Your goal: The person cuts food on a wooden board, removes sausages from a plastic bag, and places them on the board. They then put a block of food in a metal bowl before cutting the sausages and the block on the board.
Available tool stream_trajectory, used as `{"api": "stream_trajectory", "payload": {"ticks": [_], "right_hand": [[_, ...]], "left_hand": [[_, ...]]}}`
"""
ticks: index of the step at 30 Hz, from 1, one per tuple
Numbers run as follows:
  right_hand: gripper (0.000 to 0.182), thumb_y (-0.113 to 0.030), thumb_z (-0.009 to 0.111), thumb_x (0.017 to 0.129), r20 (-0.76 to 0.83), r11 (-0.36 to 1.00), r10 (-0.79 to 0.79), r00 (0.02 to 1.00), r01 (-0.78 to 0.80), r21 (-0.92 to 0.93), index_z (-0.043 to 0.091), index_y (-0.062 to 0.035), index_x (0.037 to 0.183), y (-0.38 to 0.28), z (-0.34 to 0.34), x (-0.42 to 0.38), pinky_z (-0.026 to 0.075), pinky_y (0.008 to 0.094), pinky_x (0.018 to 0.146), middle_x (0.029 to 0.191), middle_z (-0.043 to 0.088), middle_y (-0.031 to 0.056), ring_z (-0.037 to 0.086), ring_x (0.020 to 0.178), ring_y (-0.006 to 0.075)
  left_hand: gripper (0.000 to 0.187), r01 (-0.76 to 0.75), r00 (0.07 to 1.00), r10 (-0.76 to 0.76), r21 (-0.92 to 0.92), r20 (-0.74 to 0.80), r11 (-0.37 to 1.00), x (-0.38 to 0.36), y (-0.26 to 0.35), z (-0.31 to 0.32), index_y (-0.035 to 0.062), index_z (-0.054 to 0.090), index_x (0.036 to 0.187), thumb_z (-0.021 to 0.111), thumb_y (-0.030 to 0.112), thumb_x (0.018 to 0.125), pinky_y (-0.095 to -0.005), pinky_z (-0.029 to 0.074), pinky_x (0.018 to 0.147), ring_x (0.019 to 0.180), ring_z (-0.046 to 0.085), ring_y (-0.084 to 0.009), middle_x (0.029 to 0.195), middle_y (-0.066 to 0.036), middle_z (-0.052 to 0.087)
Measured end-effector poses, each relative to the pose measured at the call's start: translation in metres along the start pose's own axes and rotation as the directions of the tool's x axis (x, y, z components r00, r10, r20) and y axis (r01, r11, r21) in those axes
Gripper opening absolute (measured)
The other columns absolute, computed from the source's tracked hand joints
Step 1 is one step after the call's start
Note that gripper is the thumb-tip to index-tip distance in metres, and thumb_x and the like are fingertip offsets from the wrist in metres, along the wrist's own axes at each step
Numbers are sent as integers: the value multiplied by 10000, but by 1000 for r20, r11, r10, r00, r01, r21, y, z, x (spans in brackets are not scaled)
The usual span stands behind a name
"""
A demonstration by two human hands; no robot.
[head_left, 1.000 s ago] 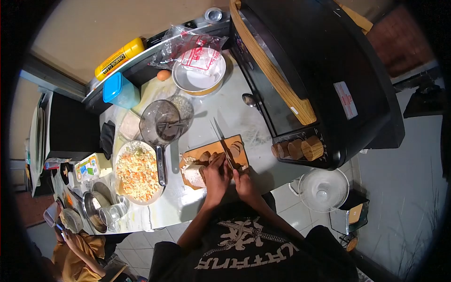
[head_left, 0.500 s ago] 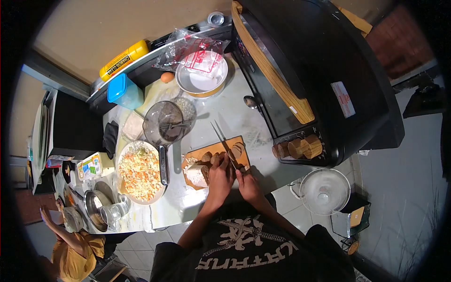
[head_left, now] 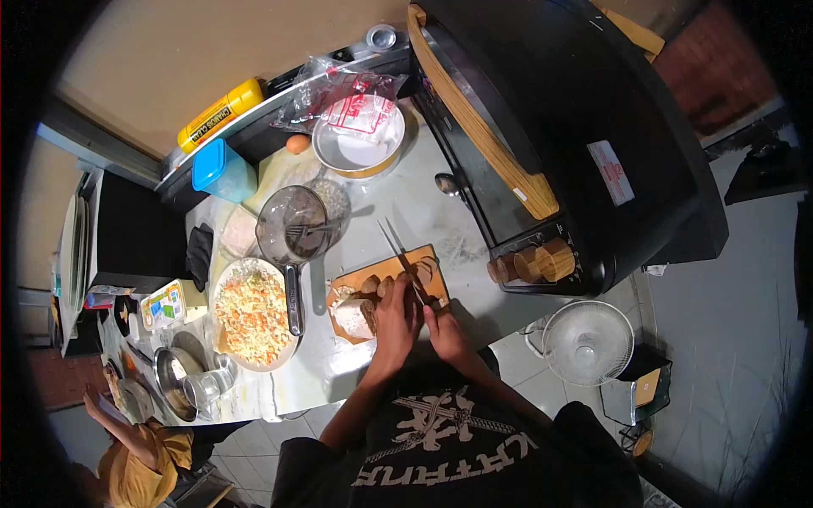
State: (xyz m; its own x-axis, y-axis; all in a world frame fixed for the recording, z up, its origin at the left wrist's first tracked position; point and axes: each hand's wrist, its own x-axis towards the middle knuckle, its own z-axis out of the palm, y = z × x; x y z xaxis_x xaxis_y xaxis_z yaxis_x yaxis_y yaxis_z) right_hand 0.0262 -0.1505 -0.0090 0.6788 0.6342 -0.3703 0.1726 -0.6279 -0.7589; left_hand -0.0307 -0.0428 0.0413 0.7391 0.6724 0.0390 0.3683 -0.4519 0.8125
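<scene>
A: What does the right hand (head_left: 446, 332) hold?
B: Its fingers are clenched round the handle of a knife (head_left: 405, 260). The blade runs up and away from them, across the board (head_left: 385, 269).
A: And the left hand (head_left: 396, 315)?
B: It presses down on a brown loaf (head_left: 360, 315) on the board, fingers curled over its top. The loaf sticks out past the fingers on the left, its pale cut end showing.
A: How close is the blade to those fingers?
B: Just beside them, on their right. Whether it touches the loaf cannot be told.
A: Anything past the blade?
B: A cut slice (head_left: 428, 268) lies on the board, right of the knife and above the right hand's fingers.
A: And beyond the loaf?
B: A pan (head_left: 253, 313) of chopped food left of the left hand, its handle pointing up beside the board. A glass bowl (head_left: 292, 224) with a fork stands above it.
</scene>
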Motion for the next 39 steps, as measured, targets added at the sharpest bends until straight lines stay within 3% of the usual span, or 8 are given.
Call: {"api": "stream_trajectory", "payload": {"ticks": [12, 14, 16, 20, 27, 32, 36, 39], "right_hand": [[390, -283, 459, 956, -74, 995, -102, 992, 102, -13, 558, 67, 815, 0, 0, -3, 421, 503, 605, 748, 566, 285, 556, 742, 453], [561, -389, 383, 966, -63, 995, -58, 996, 63, 77, 580, 86, 744, -7, -4, -3, 435, 532, 665, 771, 557, 322, 557, 799, 482], [551, -387, 381, 967, -43, 998, -40, 998, 43, 56, 583, 82, 759, -10, -7, -4, 435, 531, 675, 777, 563, 318, 557, 808, 481], [430, -297, 448, 958, -110, 988, -141, 984, 147, 53, 570, 66, 762, 1, -1, -3, 399, 511, 590, 725, 553, 296, 547, 720, 470], [444, -300, 464, 955, -193, 966, -189, 963, 217, 140, 537, 47, 688, -2, -7, -6, 388, 476, 548, 641, 525, 265, 527, 626, 442], [463, -307, 428, 973, -60, 983, -97, 993, 105, 149, 491, 21, 653, 21, 4, 1, 377, 392, 496, 533, 473, 153, 504, 501, 271], [490, -327, 398, 982, -121, 963, -147, 982, 170, 208, 480, 11, 637, 23, 10, 3, 377, 373, 483, 516, 468, 110, 506, 477, 217], [525, -366, 378, 982, -6, 976, -85, 996, 85, 199, 481, 11, 633, 22, 9, 2, 384, 365, 472, 515, 486, 100, 502, 451, 218]], "left_hand": [[464, -100, 994, 102, 58, -36, 993, 0, -7, 3, 51, 546, 1188, 529, -76, 742, -422, 481, 768, 930, 575, -397, 1087, -210, 558], [480, -105, 994, 108, 76, -31, 992, 0, -6, 3, 62, 545, 1200, 530, -75, 740, -423, 481, 766, 928, 576, -397, 1090, -209, 556], [495, -75, 997, 76, 66, -27, 995, 1, -5, 3, 78, 546, 1211, 525, -75, 741, -423, 485, 762, 930, 578, -394, 1093, -210, 556], [522, -111, 992, 114, 54, -57, 992, 2, 1, 1, 75, 519, 1236, 524, -75, 737, -433, 481, 747, 916, 576, -405, 1070, -223, 559], [324, -25, 989, 14, -74, -146, 997, 0, -3, 7, -8, 497, 1124, 509, -50, 803, -441, 461, 677, 794, 570, -425, 911, -252, 574], [291, -43, 995, 43, 5, -88, 999, 0, -8, 5, -20, 495, 1105, 521, -36, 816, -444, 451, 644, 752, 568, -423, 877, -245, 574], [268, -63, 991, 66, 27, -119, 998, 3, -8, 6, -32, 519, 1085, 530, -29, 817, -435, 460, 655, 763, 574, -417, 871, -239, 574], [252, -79, 988, 85, 46, -130, 996, 3, -5, 4, -44, 537, 1069, 533, -29, 818, -429, 466, 669, 773, 580, -411, 881, -240, 579]]}}
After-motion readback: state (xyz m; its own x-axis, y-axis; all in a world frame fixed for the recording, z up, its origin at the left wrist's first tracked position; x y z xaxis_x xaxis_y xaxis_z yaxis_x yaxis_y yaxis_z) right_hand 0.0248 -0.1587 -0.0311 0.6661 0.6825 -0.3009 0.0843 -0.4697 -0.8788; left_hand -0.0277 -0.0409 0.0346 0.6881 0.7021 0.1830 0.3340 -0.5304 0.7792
